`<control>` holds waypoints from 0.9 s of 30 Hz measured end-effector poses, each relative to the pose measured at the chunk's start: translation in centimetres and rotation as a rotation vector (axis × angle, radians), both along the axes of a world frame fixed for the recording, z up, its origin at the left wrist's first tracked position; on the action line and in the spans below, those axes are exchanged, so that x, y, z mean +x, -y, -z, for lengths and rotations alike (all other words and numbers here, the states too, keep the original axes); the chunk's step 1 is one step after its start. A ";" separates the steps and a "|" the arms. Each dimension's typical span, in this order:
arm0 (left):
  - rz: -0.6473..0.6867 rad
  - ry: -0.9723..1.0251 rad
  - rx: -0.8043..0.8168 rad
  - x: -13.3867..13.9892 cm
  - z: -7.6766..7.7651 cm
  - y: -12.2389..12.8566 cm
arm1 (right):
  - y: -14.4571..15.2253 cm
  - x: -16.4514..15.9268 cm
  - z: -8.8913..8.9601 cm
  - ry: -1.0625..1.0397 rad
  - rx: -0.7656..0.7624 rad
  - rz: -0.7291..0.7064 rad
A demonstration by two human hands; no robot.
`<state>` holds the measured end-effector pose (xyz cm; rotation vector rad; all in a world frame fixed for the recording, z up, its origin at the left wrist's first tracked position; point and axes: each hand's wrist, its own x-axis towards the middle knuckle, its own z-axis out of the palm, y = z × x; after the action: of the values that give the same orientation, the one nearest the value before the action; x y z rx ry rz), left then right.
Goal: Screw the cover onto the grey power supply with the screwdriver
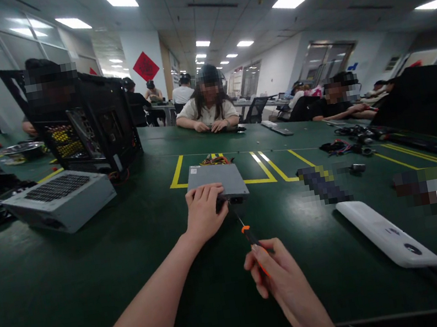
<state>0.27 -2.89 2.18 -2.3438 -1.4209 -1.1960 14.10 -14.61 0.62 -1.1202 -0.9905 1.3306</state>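
Note:
A grey metal computer power supply (220, 175) lies on the green table, its bundle of coloured cables (217, 159) at the far side. My left hand (206, 210) rests over its near left edge, fingers bent round the casing and thumb at the front face. In my right hand (275, 265) is a screwdriver (252, 239) with a black and orange handle. Its thin shaft points up and away at the near face of the power supply; whether the tip touches a screw is too small to tell.
A larger power supply (61, 203) and an open black computer case (86, 124) stand at left. To the right lie a white device (387, 235) and loose cables (345, 143). A person (208, 104) sits across the table (174, 299), which has yellow tape lines.

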 end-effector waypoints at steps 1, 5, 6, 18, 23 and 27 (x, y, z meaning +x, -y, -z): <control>-0.001 0.001 0.002 0.0 0.0 0.0 | -0.2 -0.4 0.0 -0.146 -0.083 -0.038; -0.003 0.004 0.009 0.0 0.2 -0.1 | -0.9 -2.2 -0.5 -0.534 -0.370 -0.067; -0.005 0.003 0.008 0.0 0.2 -0.1 | -1.1 -2.6 -0.7 -0.591 -0.418 -0.060; -0.015 -0.019 0.001 0.0 0.4 -0.2 | -1.4 -2.9 -1.6 -0.858 -0.509 -0.062; -0.019 -0.022 0.004 0.1 0.3 -0.1 | -1.7 -3.0 -1.7 -0.943 -0.513 0.002; -0.020 -0.020 0.006 0.1 0.3 -0.1 | -1.8 -3.2 -2.0 -0.970 -0.566 -0.033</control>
<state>0.41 -2.76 1.88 -2.3256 -1.4291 -1.1664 10.93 -12.79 2.65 -0.6719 0.0922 1.9493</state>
